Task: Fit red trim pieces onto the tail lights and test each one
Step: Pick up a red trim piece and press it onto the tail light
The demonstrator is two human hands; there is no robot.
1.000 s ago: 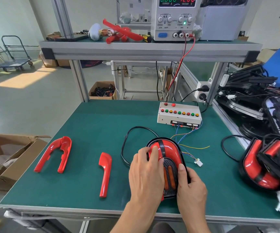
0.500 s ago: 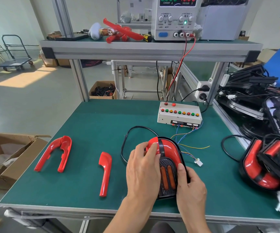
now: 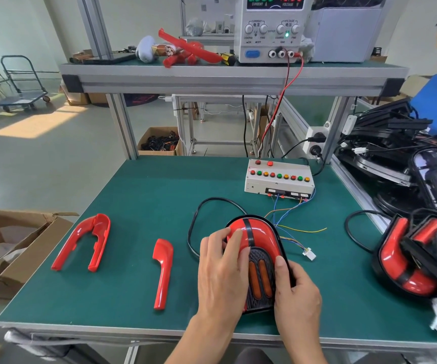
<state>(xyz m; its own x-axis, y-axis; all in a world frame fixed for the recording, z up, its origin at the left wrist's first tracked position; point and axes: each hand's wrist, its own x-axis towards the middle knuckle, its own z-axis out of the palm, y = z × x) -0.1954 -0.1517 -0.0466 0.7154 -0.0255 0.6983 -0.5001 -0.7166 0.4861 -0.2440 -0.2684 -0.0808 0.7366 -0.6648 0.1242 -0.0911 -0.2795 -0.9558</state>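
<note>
Both hands seat trim on the tail light: left hand pressing flat-fingered, right hand gripping its edge; connector hookup for testing likely follows.

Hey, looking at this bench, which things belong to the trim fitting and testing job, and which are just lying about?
Part of the job:
tail light under the left hand and right hand
U-shaped red trim
straight red trim
button test box
power supply
waiting tail lights

Just lying about:
cardboard box
trolley
box of black parts
</note>
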